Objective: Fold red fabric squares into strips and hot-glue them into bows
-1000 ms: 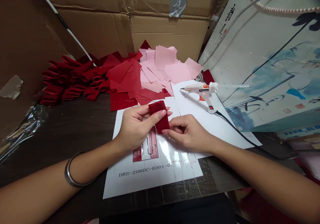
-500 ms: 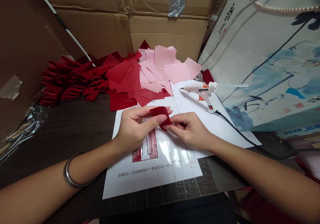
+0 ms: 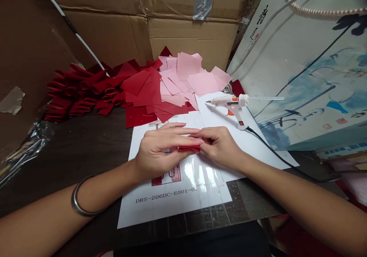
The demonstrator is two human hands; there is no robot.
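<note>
A small folded red piece [image 3: 189, 148] is held between both hands above the printed white sheet [image 3: 134, 215]. My left hand [image 3: 162, 150] pinches it between thumb and fingers, the fingers lying over its top. At its right end, my right hand [image 3: 219, 146] grips the edge with thumb and fingertips. Its far side is hidden under the left fingers. Behind the hands lie loose red squares [image 3: 145, 89] and loose pink squares [image 3: 202, 82]. A white glue gun [image 3: 235, 103] rests on paper beyond my right hand.
Several rolled red pieces [image 3: 83, 89] are heaped at the back left. A cardboard wall [image 3: 189, 39] stands behind. At the right is a painted white bag [image 3: 304, 70]. The glue gun's black cord [image 3: 272, 150] runs to the right across the dark table [image 3: 94, 146].
The red piece has tilted from upright to nearly flat and now shows its narrow edge. My left fingers have stretched over it, and my right fingertips have moved slightly right.
</note>
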